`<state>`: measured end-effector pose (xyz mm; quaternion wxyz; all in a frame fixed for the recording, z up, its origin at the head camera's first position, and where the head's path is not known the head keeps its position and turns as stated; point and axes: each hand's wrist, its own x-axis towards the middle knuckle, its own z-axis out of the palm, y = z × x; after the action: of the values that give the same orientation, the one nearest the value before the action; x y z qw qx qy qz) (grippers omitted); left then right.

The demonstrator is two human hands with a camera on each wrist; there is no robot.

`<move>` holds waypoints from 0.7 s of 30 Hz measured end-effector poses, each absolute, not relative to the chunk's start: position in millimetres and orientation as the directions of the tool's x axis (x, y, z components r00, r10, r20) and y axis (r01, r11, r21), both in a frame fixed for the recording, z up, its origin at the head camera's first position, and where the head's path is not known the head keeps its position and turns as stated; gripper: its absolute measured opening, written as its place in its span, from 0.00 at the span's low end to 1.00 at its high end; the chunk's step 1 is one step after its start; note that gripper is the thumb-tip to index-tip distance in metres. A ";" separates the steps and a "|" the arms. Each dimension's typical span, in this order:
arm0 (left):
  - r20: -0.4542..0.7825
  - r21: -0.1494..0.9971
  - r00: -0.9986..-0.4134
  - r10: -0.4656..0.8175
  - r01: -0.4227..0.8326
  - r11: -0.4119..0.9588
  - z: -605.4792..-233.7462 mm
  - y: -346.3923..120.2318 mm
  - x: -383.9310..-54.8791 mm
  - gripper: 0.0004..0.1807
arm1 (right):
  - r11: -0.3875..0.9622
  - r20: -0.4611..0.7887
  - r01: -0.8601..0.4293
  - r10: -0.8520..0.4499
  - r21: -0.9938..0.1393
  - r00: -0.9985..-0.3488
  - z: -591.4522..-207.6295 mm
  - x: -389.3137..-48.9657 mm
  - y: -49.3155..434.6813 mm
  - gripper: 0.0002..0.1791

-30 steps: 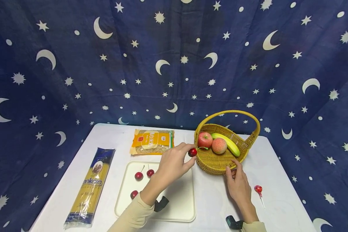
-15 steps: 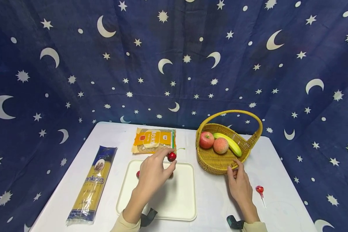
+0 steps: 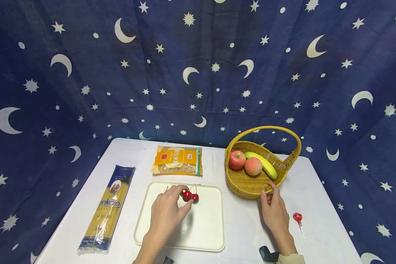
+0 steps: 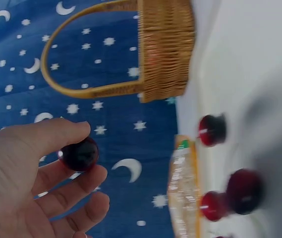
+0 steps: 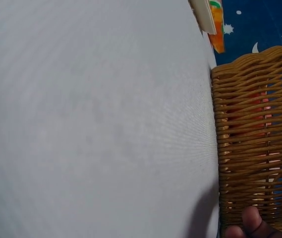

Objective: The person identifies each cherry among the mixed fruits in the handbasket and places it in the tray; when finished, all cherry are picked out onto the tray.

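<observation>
Above the cream tray (image 3: 206, 231), my left hand (image 3: 166, 212) pinches a dark red cherry (image 3: 187, 195) between thumb and fingertips. The left wrist view shows this cherry (image 4: 80, 154) clear of the tray surface. Another cherry (image 3: 195, 198) with a stem appears just right of it, and several more cherries (image 4: 245, 191) lie on the tray, mostly hidden by the hand in the head view. My right hand (image 3: 275, 212) holds the front rim of the wicker basket (image 3: 244, 187). Inside the basket are an apple (image 3: 237, 160), a peach (image 3: 253, 166) and a banana (image 3: 265, 167).
A spaghetti pack (image 3: 107, 211) lies left of the tray. Behind the tray is an orange-and-clear food packet (image 3: 177, 160). A red lollipop (image 3: 297, 217) rests on the white table right of my right hand. A starry blue cloth (image 3: 198, 73) hangs behind.
My left hand, with the cherry, has moved left and down from beside the basket to low over the tray. The right hand has stayed at the basket rim.
</observation>
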<state>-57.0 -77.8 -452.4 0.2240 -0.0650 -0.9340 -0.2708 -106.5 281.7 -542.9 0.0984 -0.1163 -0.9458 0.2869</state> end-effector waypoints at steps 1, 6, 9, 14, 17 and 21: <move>0.460 0.465 -0.888 0.004 0.244 0.851 -457.2 -77.3 -55.4 0.18 | 0.808 0.119 0.165 0.278 -0.565 -0.953 -542.8 -106.4 281.7 0.32; 0.480 0.395 -0.877 0.029 0.246 0.885 -480.5 -73.6 -50.0 0.20 | 0.806 0.121 0.163 0.278 -0.569 -0.953 -542.2 -106.3 281.2 0.31; 0.457 0.372 -0.888 0.043 0.235 0.898 -491.7 -69.0 -46.9 0.22 | 0.806 0.125 0.159 0.276 -0.570 -0.953 -542.2 -106.1 281.4 0.31; 0.383 0.373 -0.922 0.061 0.215 0.903 -508.9 -61.9 -45.5 0.22 | 0.806 0.137 0.149 0.273 -0.573 -0.952 -542.5 -105.7 281.8 0.31; 0.354 0.361 -0.931 0.092 0.226 0.905 -517.3 -59.3 -46.6 0.22 | 0.807 0.139 0.151 0.276 -0.572 -0.951 -542.5 -105.7 281.5 0.31; 0.317 0.331 -0.938 0.136 0.244 0.912 -524.6 -57.8 -47.0 0.23 | 0.807 0.129 0.161 0.281 -0.568 -0.951 -542.7 -106.2 280.5 0.31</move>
<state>-47.0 -57.8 -524.6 0.1453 -0.0983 -0.9668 -0.1860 -106.2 280.5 -542.7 0.1038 -0.1171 -0.9448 0.2880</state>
